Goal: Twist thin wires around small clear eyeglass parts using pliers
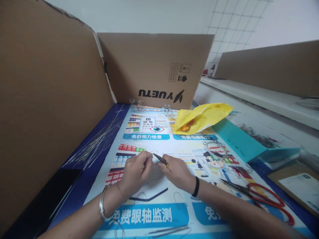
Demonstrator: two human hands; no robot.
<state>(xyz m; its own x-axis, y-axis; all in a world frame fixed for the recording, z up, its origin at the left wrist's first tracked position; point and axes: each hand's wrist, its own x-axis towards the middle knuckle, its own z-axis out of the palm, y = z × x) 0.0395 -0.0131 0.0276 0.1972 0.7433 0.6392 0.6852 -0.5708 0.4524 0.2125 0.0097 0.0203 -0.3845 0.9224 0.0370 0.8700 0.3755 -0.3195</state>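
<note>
My right hand (177, 172) is closed round a small pair of pliers (160, 159) with dark jaws and a bit of yellow at the handle. The jaws point left, toward the fingertips of my left hand (137, 171). Those fingers are pinched together, and whatever they hold is too small and hidden to name. Both hands are above a printed poster sheet (156, 189) on the table. Bent thin wires (179, 199) lie on it near my wrists, and several straight dark wire pieces (171, 229) lie at the front edge.
Red-handled scissors (266, 196) lie at the right, near a coil of wire (216, 150). A yellow bag (203, 116) is behind, beside a teal box (249, 142) of wire pieces. Long thin wires (97, 142) lie at left. Cardboard panels (154, 66) stand around.
</note>
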